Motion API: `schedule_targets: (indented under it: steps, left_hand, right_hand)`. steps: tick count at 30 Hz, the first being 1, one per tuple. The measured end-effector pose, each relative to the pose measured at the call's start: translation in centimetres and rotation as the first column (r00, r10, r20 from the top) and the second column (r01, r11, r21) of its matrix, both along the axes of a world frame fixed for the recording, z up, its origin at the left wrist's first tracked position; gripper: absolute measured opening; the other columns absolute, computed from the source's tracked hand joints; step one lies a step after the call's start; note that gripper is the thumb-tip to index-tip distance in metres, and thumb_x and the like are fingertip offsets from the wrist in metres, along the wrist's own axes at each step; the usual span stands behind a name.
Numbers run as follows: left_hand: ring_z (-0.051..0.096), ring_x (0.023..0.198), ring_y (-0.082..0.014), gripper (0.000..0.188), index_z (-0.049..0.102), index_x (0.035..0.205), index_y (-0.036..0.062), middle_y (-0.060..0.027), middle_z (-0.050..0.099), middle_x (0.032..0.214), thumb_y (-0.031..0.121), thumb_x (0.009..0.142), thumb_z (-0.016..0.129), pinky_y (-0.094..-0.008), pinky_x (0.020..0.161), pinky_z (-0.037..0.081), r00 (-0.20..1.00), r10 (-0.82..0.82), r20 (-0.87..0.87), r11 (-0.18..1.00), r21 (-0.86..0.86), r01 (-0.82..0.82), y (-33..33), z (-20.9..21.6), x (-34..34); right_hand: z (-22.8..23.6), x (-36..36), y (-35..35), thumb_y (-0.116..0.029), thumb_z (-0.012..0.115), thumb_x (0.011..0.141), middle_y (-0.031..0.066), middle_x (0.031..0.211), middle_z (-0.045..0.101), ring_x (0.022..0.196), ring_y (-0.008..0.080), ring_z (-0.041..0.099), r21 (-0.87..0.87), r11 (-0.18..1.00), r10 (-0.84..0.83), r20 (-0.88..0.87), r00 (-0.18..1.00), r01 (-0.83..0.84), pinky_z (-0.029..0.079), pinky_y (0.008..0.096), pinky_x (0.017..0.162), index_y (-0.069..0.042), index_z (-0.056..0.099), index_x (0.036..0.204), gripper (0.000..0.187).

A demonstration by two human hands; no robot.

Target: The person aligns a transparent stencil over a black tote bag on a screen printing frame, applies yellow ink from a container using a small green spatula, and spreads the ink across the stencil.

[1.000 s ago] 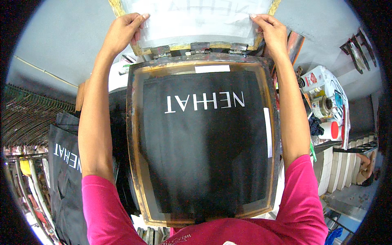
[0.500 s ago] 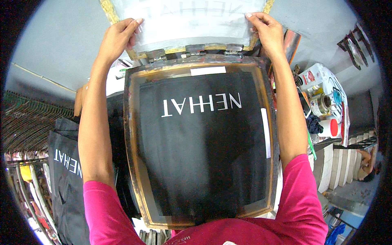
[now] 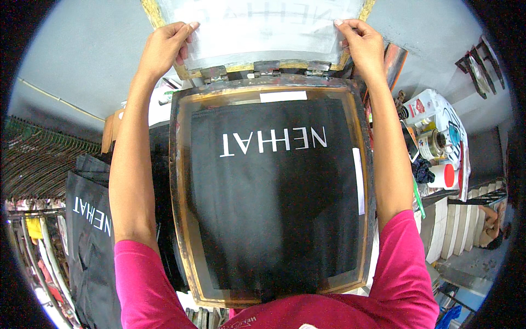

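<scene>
Right of our grip and nearer us sits a red-lidded white plastic jar (image 3: 439, 176) (its contents hidden). Stretched forward, our left hand (image 3: 166, 48) and right hand (image 3: 362, 46) pinch opposite sides of a translucent white sheet (image 3: 263, 39); nearer us, a brown-rimmed rectangular board (image 3: 222, 302) bears flat black material (image 3: 263, 214).

Framed board (image 3: 185, 164) carries black sheet (image 3: 274, 208), flat, printed side up. White strips (image 3: 283, 96) lie along sheet's top and right edges.

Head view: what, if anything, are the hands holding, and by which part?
A translucent sheet, its left edge pinched by the left hand and its right edge by the right hand.
</scene>
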State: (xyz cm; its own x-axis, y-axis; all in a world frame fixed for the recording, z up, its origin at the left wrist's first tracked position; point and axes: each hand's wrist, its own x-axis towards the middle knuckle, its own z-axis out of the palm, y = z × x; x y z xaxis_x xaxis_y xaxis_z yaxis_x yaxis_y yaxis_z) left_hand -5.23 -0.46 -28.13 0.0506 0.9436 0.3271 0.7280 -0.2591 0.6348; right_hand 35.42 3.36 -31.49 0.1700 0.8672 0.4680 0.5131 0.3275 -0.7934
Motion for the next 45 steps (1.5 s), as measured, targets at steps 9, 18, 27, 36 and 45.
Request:
schedule_targets:
  steps: [9, 18, 27, 36, 45]
  left_hand:
    - [0.062, 0.046, -0.0164, 0.051, 0.073, 0.078, 0.0023, -0.0069, 0.061, 0.052, 0.048, 0.097, 0.059, -0.0314, 0.052, 0.051, 0.976, 0.178, -0.124, 0.984, 0.009, -0.179, 0.0, 1.1, 2.0]
    - [0.058, 0.039, -0.0181, 0.055, 0.065, 0.067, -0.0019, -0.0092, 0.059, 0.050, 0.047, 0.092, 0.068, -0.0302, 0.039, 0.044, 0.979, 0.179, -0.094, 0.976, -0.105, -0.189, -0.1, 2.8, 1.4]
    - [0.073, 0.078, -0.0332, 0.069, 0.070, 0.095, -0.0112, -0.0247, 0.072, 0.083, 0.057, 0.085, 0.072, -0.0443, 0.071, 0.058, 0.801, 0.514, -0.307, 0.855, 0.257, -0.451, -0.5, 2.1, -3.9]
    - [0.008, 0.154, -0.0442, 0.139, 0.008, 0.156, -0.0110, -0.0366, 0.010, 0.162, 0.081, 0.072, 0.069, -0.0645, 0.120, -0.001, 0.823, 0.561, -0.084, 0.602, 0.724, -0.337, 3.1, -3.7, 1.7]
    - [-0.003, 0.157, -0.0334, 0.121, 0.005, 0.160, -0.0030, -0.0248, 0.002, 0.168, 0.079, 0.086, 0.054, -0.0652, 0.118, -0.009, 0.818, 0.458, -0.347, 0.653, 0.756, -0.045, 0.6, -5.4, 2.1]
  right_hand:
    - [0.5, -1.1, -0.2, -0.048, 0.075, 0.082, 0.0188, 0.083, 0.074, 0.083, 0.0345, 0.072, 0.117, 0.978, -0.193, 0.186, 0.963, 0.173, 0.054, 0.0419, 0.081, -0.005, 0.077, 0.094, 0.044]
    - [2.4, 1.1, 0.5, -0.056, 0.080, 0.075, 0.0175, 0.078, 0.072, 0.077, 0.0339, 0.070, -0.068, 0.973, -0.188, 0.326, 0.927, 0.221, 0.053, 0.0442, 0.076, -0.005, 0.072, 0.089, 0.054]
    - [0.2, 5.2, 0.0, -0.039, 0.068, 0.092, 0.0212, 0.102, 0.074, 0.098, 0.0373, 0.071, -0.008, 0.959, -0.270, 0.294, 0.917, 0.285, 0.053, 0.0430, 0.087, -0.003, 0.068, 0.112, 0.041]
    - [-9.1, 4.5, -1.4, -0.041, 0.051, 0.101, 0.0286, 0.115, 0.068, 0.115, 0.0456, 0.062, -0.247, 0.936, -0.192, 0.241, 0.951, 0.252, 0.046, 0.0487, 0.099, 0.000, 0.067, 0.117, 0.047]
    - [-11.8, 4.9, -2.3, -0.035, 0.054, 0.102, 0.0209, 0.102, 0.072, 0.101, 0.0367, 0.068, -0.147, 0.972, -0.166, 0.131, 0.977, 0.185, 0.049, 0.0417, 0.091, 0.000, 0.068, 0.111, 0.039]
